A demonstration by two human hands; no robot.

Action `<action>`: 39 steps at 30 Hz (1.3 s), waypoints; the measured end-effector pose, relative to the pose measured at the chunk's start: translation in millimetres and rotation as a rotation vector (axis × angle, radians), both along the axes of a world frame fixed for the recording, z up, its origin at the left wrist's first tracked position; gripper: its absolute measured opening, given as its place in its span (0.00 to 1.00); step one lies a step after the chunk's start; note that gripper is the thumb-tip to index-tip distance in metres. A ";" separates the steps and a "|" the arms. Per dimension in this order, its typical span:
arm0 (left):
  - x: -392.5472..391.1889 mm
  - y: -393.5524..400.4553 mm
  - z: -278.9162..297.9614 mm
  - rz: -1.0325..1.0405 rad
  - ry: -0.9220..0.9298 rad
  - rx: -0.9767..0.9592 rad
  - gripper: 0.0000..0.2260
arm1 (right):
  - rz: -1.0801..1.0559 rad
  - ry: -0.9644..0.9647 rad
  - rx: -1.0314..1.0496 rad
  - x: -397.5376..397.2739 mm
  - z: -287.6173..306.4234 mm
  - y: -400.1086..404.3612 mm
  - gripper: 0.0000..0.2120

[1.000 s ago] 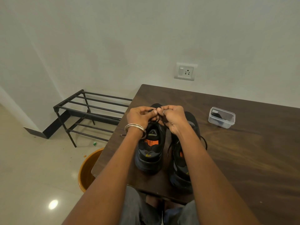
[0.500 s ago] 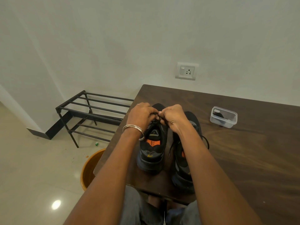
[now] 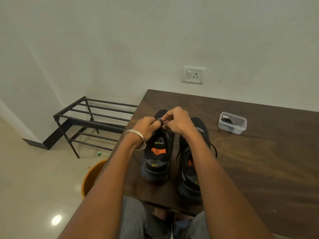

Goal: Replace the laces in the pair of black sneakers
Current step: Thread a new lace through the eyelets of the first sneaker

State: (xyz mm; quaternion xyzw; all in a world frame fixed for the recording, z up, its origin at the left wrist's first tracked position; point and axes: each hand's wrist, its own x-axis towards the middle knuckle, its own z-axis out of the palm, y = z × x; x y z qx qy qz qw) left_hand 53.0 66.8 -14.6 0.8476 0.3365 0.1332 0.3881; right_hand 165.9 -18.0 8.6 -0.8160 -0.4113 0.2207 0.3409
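Both hands were up over the left sneaker (image 3: 158, 152), which stood on the tabletop (image 3: 259, 161) with its heel toward the person. The left hand (image 3: 146, 125) and the right hand (image 3: 177, 120) met above that shoe's forward eyelets, each grip closed in a pinch on the black lace (image 3: 159, 120) strung between them, likely to keep it taut for threading or tying. The right sneaker (image 3: 191, 169) sat just right of the left sneaker, partly under the right forearm, a loose lace end (image 3: 214, 150) looping off its far side, so it looked unfinished. Well to the right of the left sneaker sat a small clear container (image 3: 232, 122) with something dark inside, possibly spare laces.
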 end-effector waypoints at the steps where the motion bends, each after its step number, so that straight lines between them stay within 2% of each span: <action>1: -1.6 0.3 -1.3 0.026 -0.091 -0.149 0.15 | 0.000 -0.035 -0.034 0.0 0.3 0.7 0.11; 3: -2.6 -0.5 -1.9 0.083 -0.196 -0.355 0.16 | -0.008 -0.174 -0.141 -1.0 3.1 0.3 0.15; 5: -1.2 -2.2 -0.1 0.139 -0.214 -0.433 0.15 | -0.021 -0.291 -0.161 -1.8 12.3 -3.4 0.18; 6: -0.3 -2.9 0.8 0.161 -0.217 -0.454 0.15 | -0.018 -0.292 -0.125 -0.3 16.7 -5.5 0.16; 8: 0.8 -3.7 1.7 0.194 -0.223 -0.493 0.14 | 0.018 -0.174 -0.026 2.9 22.1 -10.7 0.12; 11: 0.2 -4.3 2.6 0.216 -0.247 -0.561 0.14 | 0.097 -0.071 -0.021 -5.0 23.1 -13.5 0.11; 14: -0.3 -5.6 2.4 0.220 -0.265 -0.613 0.14 | 0.028 0.018 0.028 -11.8 13.5 -8.6 0.13; 19: -5.2 0.5 -2.8 0.194 -0.322 -0.649 0.11 | -0.087 0.110 0.119 -13.2 14.9 -8.8 0.05; 24: -8.9 3.1 -1.8 0.214 -0.480 -0.761 0.08 | -0.109 0.025 0.106 -9.1 11.9 -5.0 0.03; 28: -15.6 7.0 -2.5 0.112 -0.546 -0.893 0.16 | -0.065 -0.067 0.092 -10.1 10.8 -5.4 0.05; 30: -17.6 9.1 -4.3 0.093 -0.555 -0.908 0.17 | -0.048 -0.078 0.092 -9.9 10.4 -6.8 0.06; 34: -18.1 10.4 -10.8 0.076 -0.549 -0.892 0.10 | -0.038 -0.074 0.089 -9.1 10.0 -7.3 0.05; 39: -13.4 11.4 -17.1 0.110 -0.542 -0.744 0.09 | -0.010 -0.071 0.084 -9.6 10.8 -8.1 0.06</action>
